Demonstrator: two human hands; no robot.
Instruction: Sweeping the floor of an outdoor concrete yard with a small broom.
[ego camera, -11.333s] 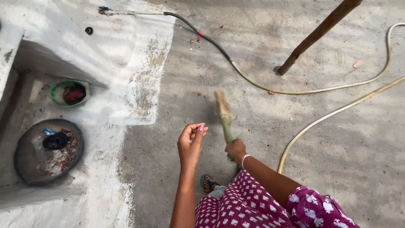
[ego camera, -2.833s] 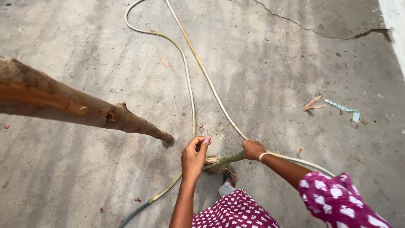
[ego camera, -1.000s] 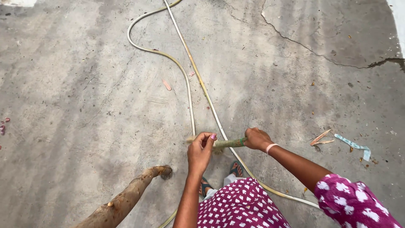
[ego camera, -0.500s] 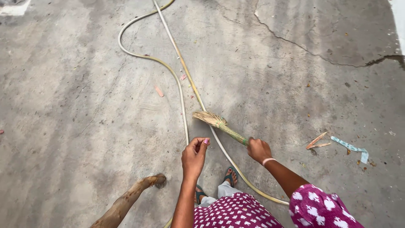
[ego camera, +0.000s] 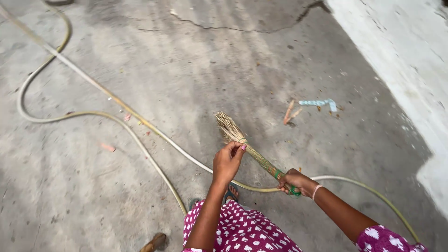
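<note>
My right hand (ego camera: 297,181) grips the green-wrapped handle of a short straw broom (ego camera: 238,140), whose bristles point up and away from me over the concrete floor. My left hand (ego camera: 227,161) hovers just left of the broom's shaft with its fingers curled loosely and thumb and fingertips close together; it holds nothing that I can see. A pale yellow hose (ego camera: 140,140) lies on the floor under and behind both hands.
A white raised ledge (ego camera: 406,60) runs along the right. Scraps lie near it: a light blue strip (ego camera: 319,102) and tan slivers (ego camera: 289,113). A crack (ego camera: 233,28) crosses the concrete at the top. A brown wooden pole's foot (ego camera: 156,242) stands at the bottom.
The view has swung right, bringing the white ledge in. The broom has been raised and drawn back closer to my left hand, bristles pointing up.
</note>
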